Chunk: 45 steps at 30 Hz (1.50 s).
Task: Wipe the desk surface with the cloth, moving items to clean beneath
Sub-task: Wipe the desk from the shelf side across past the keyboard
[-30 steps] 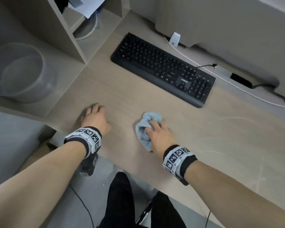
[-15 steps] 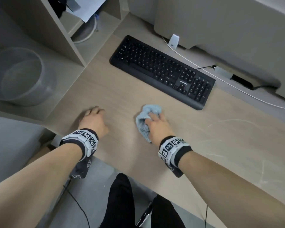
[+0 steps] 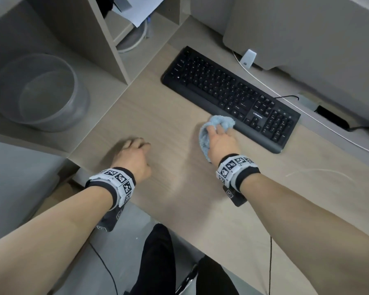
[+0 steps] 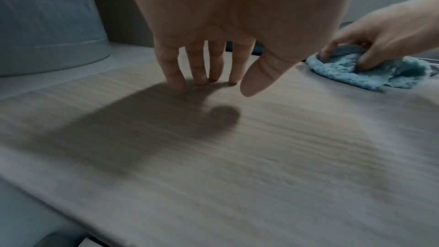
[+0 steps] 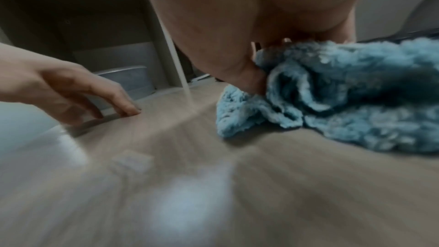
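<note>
the right hand presses a bunched light-blue cloth onto the wood-grain tabletop, fingers curled into its folds, so this grip is grasping the cloth. the cloth's far edge sits just beside, perhaps touching, the front edge of the black keyboard. the left hand holds nothing; its grip is released, straight fingertips touching the tabletop well apart from the cloth. a translucent bowl stands on the shelf at the left.
</note>
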Available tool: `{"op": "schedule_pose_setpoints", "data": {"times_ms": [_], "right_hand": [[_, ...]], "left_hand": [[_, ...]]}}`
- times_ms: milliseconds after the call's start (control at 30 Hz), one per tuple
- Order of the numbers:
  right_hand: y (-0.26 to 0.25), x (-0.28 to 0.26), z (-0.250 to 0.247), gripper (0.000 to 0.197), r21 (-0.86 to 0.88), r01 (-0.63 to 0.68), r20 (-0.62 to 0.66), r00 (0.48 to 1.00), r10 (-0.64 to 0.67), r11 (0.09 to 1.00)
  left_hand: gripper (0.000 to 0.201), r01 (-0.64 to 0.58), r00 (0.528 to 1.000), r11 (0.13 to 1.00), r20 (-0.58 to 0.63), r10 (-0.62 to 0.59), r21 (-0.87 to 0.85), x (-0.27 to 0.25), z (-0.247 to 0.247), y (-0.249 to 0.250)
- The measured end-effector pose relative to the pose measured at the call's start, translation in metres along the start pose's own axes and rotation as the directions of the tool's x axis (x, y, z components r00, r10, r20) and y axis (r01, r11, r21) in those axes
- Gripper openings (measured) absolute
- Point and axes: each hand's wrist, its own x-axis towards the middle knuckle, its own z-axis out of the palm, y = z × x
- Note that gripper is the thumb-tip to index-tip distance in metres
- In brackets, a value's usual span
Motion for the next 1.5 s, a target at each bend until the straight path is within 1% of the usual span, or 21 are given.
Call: {"op": "schedule_pose_setpoints", "data": {"times_ms": [100,167,200,233,300,367,467,533,633,733,800,833,900,1033,1100,1167,1233,1333,1433,1467,1500], "right_hand": [[-0.031,-0.009,0.012,0.077,-0.046,0.169,0.02,0.986,-0.168,0.985],[-0.03,-0.021,0.023,0.075,-0.101,0.269,0.044,0.963,-0.266,0.958],[-0.021,-0.026,0.027,0.076,-0.102,0.282,0.059,0.959,-0.278,0.954],[-0.009,-0.029,0.03,0.079,-0.089,0.265,0.077,0.963,-0.258,0.96],[0.017,-0.033,0.031,0.082,-0.065,0.162,0.085,0.984,-0.156,0.985],[0.034,-0.033,0.026,0.079,-0.04,0.079,0.058,0.995,-0.076,0.996],[0.022,-0.033,0.018,0.073,-0.042,0.042,0.054,0.998,-0.04,0.998],[0.0,-0.039,0.022,0.077,-0.09,0.069,0.063,0.996,-0.064,0.994],[-0.037,-0.068,0.046,0.075,-0.131,0.251,0.113,0.965,-0.237,0.959],[-0.05,-0.114,0.074,0.063,-0.123,0.49,0.202,0.864,-0.462,0.863],[-0.03,-0.137,0.087,0.058,-0.143,0.573,0.217,0.814,-0.539,0.807],[-0.015,-0.14,0.088,0.058,-0.143,0.577,0.216,0.811,-0.543,0.804],[0.022,-0.137,0.083,0.062,-0.131,0.518,0.207,0.848,-0.487,0.845],[0.083,-0.122,0.068,0.076,-0.112,0.262,0.115,0.961,-0.25,0.958],[0.084,-0.116,0.066,0.076,-0.089,0.192,0.053,0.981,-0.188,0.977],[0.06,-0.112,0.071,0.073,-0.096,0.195,0.034,0.981,-0.192,0.976],[0.025,-0.118,0.082,0.074,-0.124,0.303,0.07,0.953,-0.296,0.945],[-0.011,-0.146,0.1,0.064,-0.121,0.525,0.129,0.85,-0.511,0.842],[0.006,-0.161,0.106,0.06,-0.137,0.692,0.191,0.72,-0.667,0.709],[0.019,-0.157,0.104,0.06,-0.127,0.706,0.209,0.706,-0.677,0.697],[0.033,-0.15,0.101,0.061,-0.117,0.692,0.218,0.718,-0.661,0.713]], "left_hand": [[0.068,-0.003,1.0,1.0,-0.003,0.003,-0.001,-0.001,0.001,-0.001],[0.07,0.0,1.0,1.0,0.007,0.0,-0.001,-0.002,0.001,-0.002],[0.072,0.002,1.0,1.0,0.017,-0.002,-0.003,-0.003,0.001,-0.002],[0.073,0.004,1.0,1.0,0.025,-0.003,-0.004,-0.003,0.001,-0.002],[0.076,0.003,0.999,1.0,0.037,-0.003,-0.001,-0.005,0.0,-0.002],[0.08,0.01,0.998,1.0,0.056,-0.009,-0.011,-0.008,-0.001,-0.001],[0.084,0.043,0.998,0.996,0.05,-0.039,-0.079,-0.016,0.0,0.0],[0.083,0.082,0.996,0.984,-0.024,-0.087,-0.159,-0.025,0.004,-0.001],[0.078,0.153,0.975,0.963,-0.123,-0.183,-0.221,-0.045,0.015,-0.007],[0.076,0.218,0.962,0.961,-0.129,-0.241,-0.171,-0.075,0.034,-0.013],[0.072,0.266,0.949,0.951,-0.127,-0.287,-0.161,-0.095,0.048,-0.009],[0.071,0.289,0.942,0.942,-0.123,-0.312,-0.171,-0.103,0.055,-0.005],[0.068,0.315,0.933,0.929,-0.114,-0.34,-0.193,-0.115,0.065,0.004],[0.068,0.285,0.945,0.932,-0.097,-0.313,-0.223,-0.124,0.083,0.02],[0.069,0.272,0.95,0.933,-0.09,-0.3,-0.236,-0.123,0.085,0.022],[0.07,0.269,0.951,0.939,-0.093,-0.294,-0.216,-0.12,0.083,0.023],[0.07,0.274,0.952,0.942,-0.086,-0.295,-0.193,-0.12,0.079,0.024],[0.071,0.271,0.957,0.949,-0.06,-0.284,-0.162,-0.122,0.076,0.022],[0.068,0.251,0.964,0.955,-0.05,-0.261,-0.157,-0.125,0.072,0.019],[0.067,0.245,0.965,0.956,-0.049,-0.256,-0.159,-0.126,0.07,0.017],[0.066,0.238,0.967,0.958,-0.05,-0.249,-0.16,-0.126,0.068,0.016]]}}
